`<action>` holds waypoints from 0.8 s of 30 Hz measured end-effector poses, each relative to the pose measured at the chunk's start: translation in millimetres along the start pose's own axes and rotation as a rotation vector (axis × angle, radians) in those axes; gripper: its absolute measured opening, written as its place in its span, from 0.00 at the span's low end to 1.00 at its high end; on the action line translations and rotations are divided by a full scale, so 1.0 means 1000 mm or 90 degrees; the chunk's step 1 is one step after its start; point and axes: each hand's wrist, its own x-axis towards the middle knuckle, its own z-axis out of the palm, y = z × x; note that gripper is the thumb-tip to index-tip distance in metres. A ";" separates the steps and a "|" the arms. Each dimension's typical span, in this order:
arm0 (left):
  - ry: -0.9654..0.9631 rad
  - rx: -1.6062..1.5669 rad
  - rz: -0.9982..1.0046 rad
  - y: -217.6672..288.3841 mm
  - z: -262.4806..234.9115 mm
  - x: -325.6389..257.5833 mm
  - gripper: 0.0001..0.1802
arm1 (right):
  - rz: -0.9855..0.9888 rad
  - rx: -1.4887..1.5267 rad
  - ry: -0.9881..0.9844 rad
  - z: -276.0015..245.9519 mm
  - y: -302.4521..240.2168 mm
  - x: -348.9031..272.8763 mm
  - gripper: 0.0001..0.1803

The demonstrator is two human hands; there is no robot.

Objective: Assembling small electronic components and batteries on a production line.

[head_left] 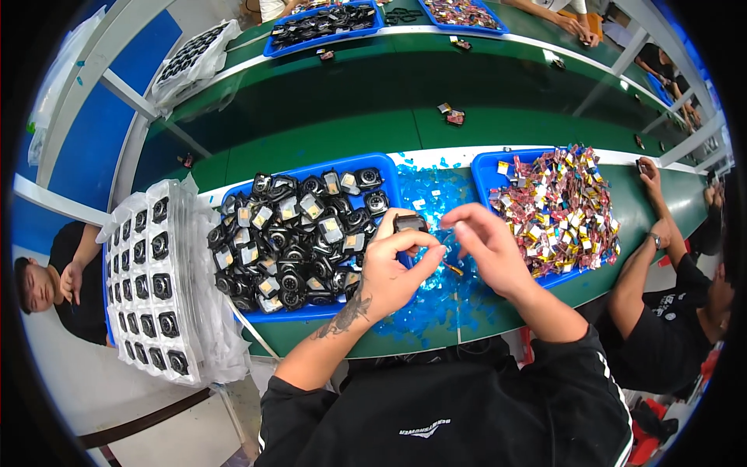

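Note:
My left hand [393, 261] is closed around a small black watch-like case [410, 223], held up over the bench at the right edge of the tray of cases. My right hand [494, 245] hovers just to the right of it, fingers bent and apart, with nothing visible in them. Beneath the hands, scattered bits of blue film [424, 307] cover the bench. A small piece with yellow and red [453, 268] shows below my right hand's fingers; whether it lies on the film is unclear.
Left of my hands, a blue tray [393, 175] holds many black cases. Another blue tray [484, 163], on the right, is heaped with small battery-like pieces. White moulded trays [187, 288] of cases stack far left. A green conveyor belt [350, 117] runs beyond. Co-workers sit on both sides.

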 end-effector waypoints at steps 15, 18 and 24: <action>0.028 -0.044 0.000 -0.008 0.005 -0.005 0.07 | -0.240 -0.389 0.067 0.012 -0.021 -0.002 0.05; 0.030 -0.083 -0.029 -0.013 0.008 -0.006 0.07 | -0.345 -0.529 0.083 0.015 -0.018 0.000 0.07; 0.004 -0.259 -0.179 -0.015 0.007 -0.005 0.06 | -0.548 -0.759 0.109 0.019 -0.012 -0.005 0.11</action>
